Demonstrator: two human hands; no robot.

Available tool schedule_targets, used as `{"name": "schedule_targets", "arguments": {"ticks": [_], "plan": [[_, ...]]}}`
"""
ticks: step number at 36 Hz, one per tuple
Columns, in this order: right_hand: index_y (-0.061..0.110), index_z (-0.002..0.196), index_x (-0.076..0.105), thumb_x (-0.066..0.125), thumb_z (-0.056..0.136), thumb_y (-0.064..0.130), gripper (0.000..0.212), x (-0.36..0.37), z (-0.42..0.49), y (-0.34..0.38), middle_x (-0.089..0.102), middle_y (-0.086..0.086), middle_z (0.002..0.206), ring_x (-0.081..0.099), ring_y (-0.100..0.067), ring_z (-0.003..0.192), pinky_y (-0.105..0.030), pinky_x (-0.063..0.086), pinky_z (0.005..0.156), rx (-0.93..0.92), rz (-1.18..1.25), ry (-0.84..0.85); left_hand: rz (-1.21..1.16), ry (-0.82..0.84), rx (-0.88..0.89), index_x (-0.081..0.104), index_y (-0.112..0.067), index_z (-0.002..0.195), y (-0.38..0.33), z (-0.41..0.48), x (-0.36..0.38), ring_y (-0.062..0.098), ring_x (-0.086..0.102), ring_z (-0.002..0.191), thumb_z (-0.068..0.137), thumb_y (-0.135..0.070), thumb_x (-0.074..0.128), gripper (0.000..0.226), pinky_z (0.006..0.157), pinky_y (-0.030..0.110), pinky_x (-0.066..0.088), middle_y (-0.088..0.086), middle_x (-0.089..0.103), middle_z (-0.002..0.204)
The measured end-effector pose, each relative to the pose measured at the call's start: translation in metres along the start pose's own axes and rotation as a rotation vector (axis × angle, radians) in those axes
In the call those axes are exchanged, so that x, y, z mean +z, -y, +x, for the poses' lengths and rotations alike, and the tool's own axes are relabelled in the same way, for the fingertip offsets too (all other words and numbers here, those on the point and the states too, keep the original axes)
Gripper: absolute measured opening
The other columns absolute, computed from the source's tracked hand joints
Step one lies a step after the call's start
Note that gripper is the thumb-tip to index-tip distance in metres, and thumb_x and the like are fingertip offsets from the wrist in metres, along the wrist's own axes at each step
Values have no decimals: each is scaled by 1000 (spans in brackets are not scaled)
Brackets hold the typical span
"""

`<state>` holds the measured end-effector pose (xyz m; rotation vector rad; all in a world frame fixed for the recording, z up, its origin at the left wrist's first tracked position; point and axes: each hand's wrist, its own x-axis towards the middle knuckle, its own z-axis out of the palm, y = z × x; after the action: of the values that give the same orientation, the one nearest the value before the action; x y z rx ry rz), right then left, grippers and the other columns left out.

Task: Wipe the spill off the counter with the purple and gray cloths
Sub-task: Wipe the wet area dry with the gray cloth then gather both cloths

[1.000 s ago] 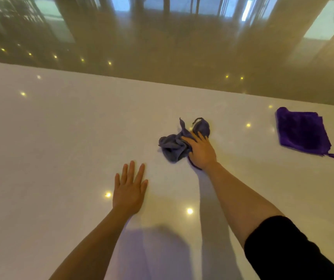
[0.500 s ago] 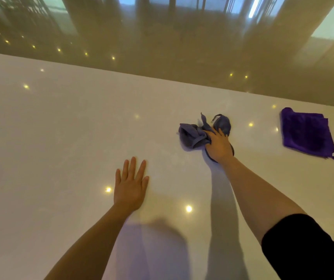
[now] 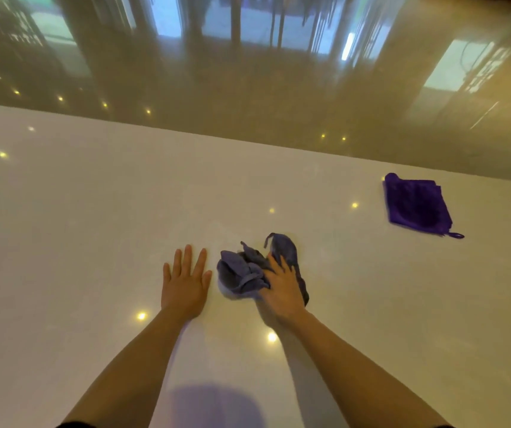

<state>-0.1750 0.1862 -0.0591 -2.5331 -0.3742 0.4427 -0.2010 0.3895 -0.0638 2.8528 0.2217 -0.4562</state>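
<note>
The right hand (image 3: 282,291) is pressing spread fingers onto the crumpled gray cloth (image 3: 242,274) mid-way across the worktop (image 3: 93,242). The left hand (image 3: 184,284) is lying flat beside it. The purple cloth (image 3: 416,203) is lying near the far edge. Both cloths are probably soft and light, so they are best palmed at the middle.

Glossy counter (image 3: 93,242) carries gray cloth (image 3: 242,274), purple cloth (image 3: 415,205).

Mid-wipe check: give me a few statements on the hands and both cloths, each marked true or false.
1. The right hand presses on the gray cloth. True.
2. The purple cloth lies folded, touched by neither hand. True.
3. The left hand grips the purple cloth. False: it rests flat on the bare counter.
4. The gray cloth is spread out flat. False: it is bunched up.
</note>
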Motion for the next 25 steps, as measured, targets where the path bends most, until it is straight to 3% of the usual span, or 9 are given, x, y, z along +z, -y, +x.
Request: {"name": "schedule_targets", "arguments": {"ticks": [6, 13, 17, 20, 23, 25], "plan": [[32, 144, 23, 41, 95, 38, 52, 29, -37, 26, 4, -5, 158, -4, -22, 146, -43, -2, 117, 13, 42, -51, 72, 34, -9, -13, -26, 144, -3, -1, -4, 29, -14, 144, 97, -38, 20, 58, 118, 46, 0, 9, -16, 156], [33, 145, 15, 47, 91, 36, 63, 33, -59, 41, -6, -8, 158, -12, -29, 145, -48, -7, 116, 44, 12, 28, 25, 61, 0, -3, -26, 145, -5, -2, -15, 29, -9, 145, 98, -37, 18, 53, 118, 44, 4, 10, -11, 157], [39, 145, 6, 55, 84, 45, 79, 14, -59, 37, -18, -6, 156, -22, -35, 142, -59, -8, 112, 2, -10, 96, -159, -17, 7, 23, -20, 143, -2, -9, -24, 29, 11, 144, 98, -30, 25, 46, 117, 40, 15, 13, 12, 156], [46, 142, -3, 56, 80, 57, 87, -5, -57, 30, -23, -2, 155, -25, -34, 140, -65, -6, 109, 15, 4, 87, -405, -154, -57, 47, -13, 128, -2, -17, -32, 32, 41, 126, 98, -28, 26, 40, 103, 40, 34, 17, 43, 140], [49, 141, -2, 58, 77, 61, 88, -23, -52, 22, -21, 0, 156, -19, -34, 142, -63, -2, 111, 122, 91, 18, -533, -140, -131, 44, -19, 128, -3, -21, -39, 32, 50, 117, 95, -44, 28, 44, 98, 42, 38, 12, 49, 134], [49, 141, 0, 62, 73, 62, 92, -31, -49, 17, -15, -3, 158, -8, -35, 144, -58, 9, 114, 195, 125, -16, -555, -58, -131, 36, -25, 133, -6, -22, -41, 35, 50, 118, 90, -55, 33, 52, 100, 45, 38, 13, 48, 136]]}}
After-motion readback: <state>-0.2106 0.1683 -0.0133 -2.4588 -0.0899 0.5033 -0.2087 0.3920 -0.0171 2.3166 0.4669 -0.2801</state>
